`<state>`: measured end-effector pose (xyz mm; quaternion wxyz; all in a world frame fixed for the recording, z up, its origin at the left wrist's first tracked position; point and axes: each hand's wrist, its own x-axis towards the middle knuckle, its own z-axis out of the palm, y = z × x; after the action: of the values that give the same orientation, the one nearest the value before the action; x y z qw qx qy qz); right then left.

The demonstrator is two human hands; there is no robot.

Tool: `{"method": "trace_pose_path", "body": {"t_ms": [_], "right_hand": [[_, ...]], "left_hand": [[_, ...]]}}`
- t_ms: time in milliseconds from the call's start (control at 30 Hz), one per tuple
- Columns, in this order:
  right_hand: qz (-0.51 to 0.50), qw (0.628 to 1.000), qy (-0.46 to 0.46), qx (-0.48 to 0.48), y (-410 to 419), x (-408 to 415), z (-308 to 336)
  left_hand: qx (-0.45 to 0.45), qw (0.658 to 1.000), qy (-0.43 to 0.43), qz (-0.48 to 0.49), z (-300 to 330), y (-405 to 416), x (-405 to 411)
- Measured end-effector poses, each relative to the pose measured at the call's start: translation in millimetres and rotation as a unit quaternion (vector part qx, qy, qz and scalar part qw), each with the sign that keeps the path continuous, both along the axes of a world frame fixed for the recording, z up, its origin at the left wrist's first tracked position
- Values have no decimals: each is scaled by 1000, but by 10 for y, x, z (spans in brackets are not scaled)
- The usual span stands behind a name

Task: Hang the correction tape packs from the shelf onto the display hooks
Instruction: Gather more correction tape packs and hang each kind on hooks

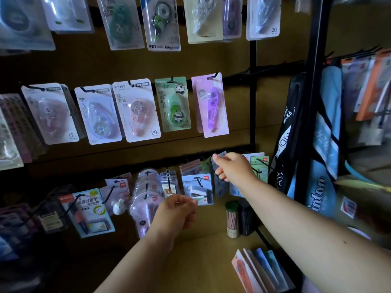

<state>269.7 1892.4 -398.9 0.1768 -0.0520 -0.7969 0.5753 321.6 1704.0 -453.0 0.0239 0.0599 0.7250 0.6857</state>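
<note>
I see packs [135, 109] hanging in rows on the board, a pencil tub [232, 218] below right, bags [306, 134] farther right.

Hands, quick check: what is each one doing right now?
Left hand: fingers curled on the lower edge of a blue-white pack hanging on its hook.
Right hand: pinching a pack at the back hooks.

We see glossy clear plastic blisters on smooth card packs [139, 109], thin black metal hooks [261, 162], and matt brown backboard [275, 98].
</note>
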Motion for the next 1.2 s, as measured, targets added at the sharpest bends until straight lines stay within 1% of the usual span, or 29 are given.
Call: {"method": "trace_pose_path", "body": {"t_ms": [133, 233, 300, 400, 533, 867, 1000, 1100, 1200], "right_hand": [[21, 999, -14, 47, -44, 250, -335], [19, 994, -39, 97, 5, 397, -578], [11, 992, -62, 112, 50, 447, -767], [7, 990, -105, 90, 133, 414, -1068], [-14, 981, -154, 116, 298, 260, -1425], [-69, 959, -235, 141, 667, -62, -2212], [-66, 950, -276, 130, 799, -188, -2569], [-71, 934, -329, 118, 908, -259, -2803], [-69, 924, -367, 84, 1009, -295, -3046]], "left_hand": [[-33, 999, -24, -19, -175, 56, 33], [-99, 994, -27, -24, -351, 105, -8], [-125, 991, -36, -30, -483, 139, -50], [-133, 988, -73, -39, -687, 202, -121], [-140, 983, -112, -46, -955, 277, -203], [-148, 975, -160, -45, -1379, 487, -438], [-160, 970, -178, -50, -1608, 583, -562], [-164, 964, -201, -54, -1817, 646, -643], [-168, 958, -224, -55, -2028, 702, -728]]}}
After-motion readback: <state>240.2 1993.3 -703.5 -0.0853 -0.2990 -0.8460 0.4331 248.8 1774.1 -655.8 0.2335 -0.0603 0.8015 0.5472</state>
